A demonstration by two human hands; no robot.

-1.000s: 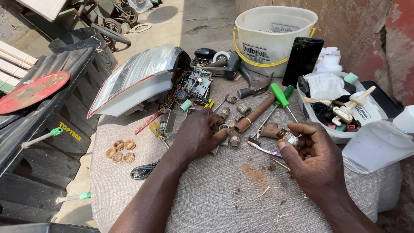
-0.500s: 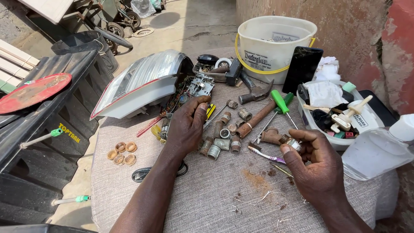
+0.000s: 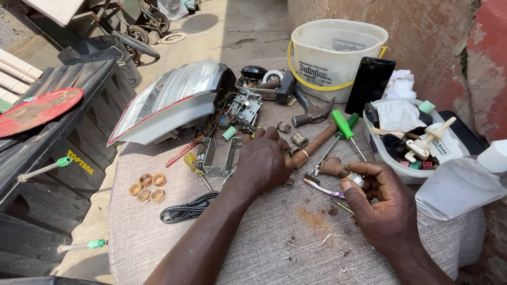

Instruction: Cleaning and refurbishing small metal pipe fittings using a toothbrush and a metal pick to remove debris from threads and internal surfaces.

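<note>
My left hand (image 3: 264,166) has slid back from the circuit parts and now lies palm-down over the small rusty metal fittings (image 3: 300,140) on the cloth-covered bench (image 3: 253,248), fingers curled loosely on them; I cannot tell whether it grips one. My right hand (image 3: 383,206) stays pinched on a small round metal fitting (image 3: 355,178), just beside the wooden-handled hammer (image 3: 317,143) and green-handled screwdriver (image 3: 342,126).

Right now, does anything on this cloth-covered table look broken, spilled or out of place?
Yes. A car headlamp lies on its side with bare wires and a circuit board spilling from its open back. A patch of rusty brown dust and loose wire scraps dirty the cloth before the right hand.
</note>
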